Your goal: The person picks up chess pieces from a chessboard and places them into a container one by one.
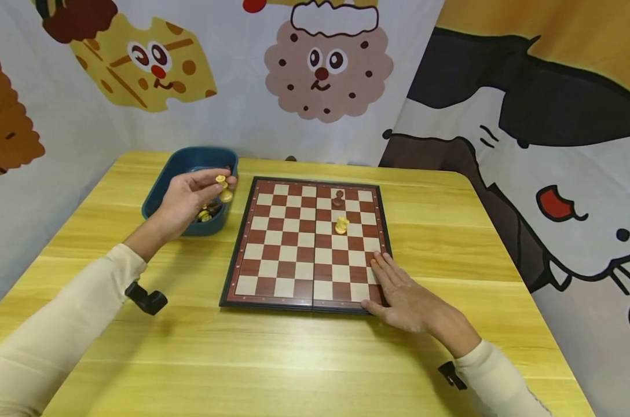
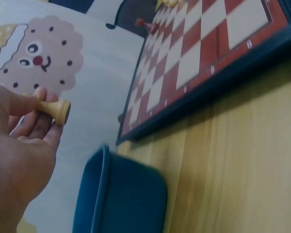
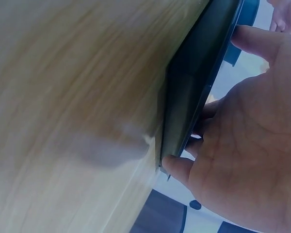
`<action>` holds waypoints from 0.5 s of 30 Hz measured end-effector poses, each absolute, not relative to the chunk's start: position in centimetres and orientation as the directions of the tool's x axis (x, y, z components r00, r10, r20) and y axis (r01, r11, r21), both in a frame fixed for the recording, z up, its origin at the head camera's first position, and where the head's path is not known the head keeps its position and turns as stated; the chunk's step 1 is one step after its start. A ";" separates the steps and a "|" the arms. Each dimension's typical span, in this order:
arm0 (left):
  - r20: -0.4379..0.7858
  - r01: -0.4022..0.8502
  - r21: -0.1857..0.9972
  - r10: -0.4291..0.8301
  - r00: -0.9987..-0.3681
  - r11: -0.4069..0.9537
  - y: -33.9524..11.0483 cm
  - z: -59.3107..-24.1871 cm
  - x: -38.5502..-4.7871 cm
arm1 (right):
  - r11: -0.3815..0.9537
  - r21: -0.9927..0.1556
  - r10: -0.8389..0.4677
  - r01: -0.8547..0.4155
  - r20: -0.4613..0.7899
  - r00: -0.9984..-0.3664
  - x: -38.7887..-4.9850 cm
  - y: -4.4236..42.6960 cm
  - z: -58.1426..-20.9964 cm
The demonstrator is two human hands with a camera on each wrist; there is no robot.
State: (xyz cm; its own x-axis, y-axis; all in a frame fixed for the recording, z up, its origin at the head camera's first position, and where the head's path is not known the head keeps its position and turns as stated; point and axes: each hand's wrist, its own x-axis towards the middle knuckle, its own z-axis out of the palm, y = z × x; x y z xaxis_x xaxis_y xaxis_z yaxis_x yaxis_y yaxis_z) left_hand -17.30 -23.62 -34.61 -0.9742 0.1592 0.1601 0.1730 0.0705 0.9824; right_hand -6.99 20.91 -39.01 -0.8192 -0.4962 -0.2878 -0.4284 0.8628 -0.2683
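Note:
My left hand point(image 1: 183, 200) pinches a pale yellow chess piece point(image 1: 225, 194) between thumb and fingers, above the blue bin. In the left wrist view the chess piece point(image 2: 56, 109) lies sideways, its round base pointing away from the palm. The chessboard point(image 1: 289, 253), red-brown and cream with a dark rim, lies flat on the table. On its right half stand a brown chess piece point(image 1: 338, 198) and a pale yellow chess piece point(image 1: 341, 225). My right hand point(image 1: 410, 301) rests with straight fingers on the board's near right corner.
The blue bin point(image 1: 150, 200) stands left of the board and holds several chess pieces point(image 1: 205, 215), partly hidden by the left hand. The wooden table point(image 1: 273, 359) ends at a wall covering point(image 1: 231, 116) with cartoon prints. Each wrist carries a black clip point(image 1: 146, 298).

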 end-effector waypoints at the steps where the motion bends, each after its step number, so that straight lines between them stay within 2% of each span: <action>1: 0.158 0.169 0.983 0.151 -0.976 0.066 -23.9 -34.6 -17.2 | 0.863 -0.270 -0.496 -0.427 -0.289 -0.819 -7.0 20.9 -39.1; 8: 0.192 0.186 0.976 0.044 -0.980 -0.116 -25.4 -34.3 -16.6 | 0.860 -0.293 -0.496 -0.417 -0.292 -0.818 -7.0 21.0 -39.0; 15: 0.243 0.225 0.955 0.078 -0.967 -0.192 -26.3 -34.3 -15.9 | 0.853 -0.315 -0.502 -0.416 -0.274 -0.821 -7.0 21.2 -39.0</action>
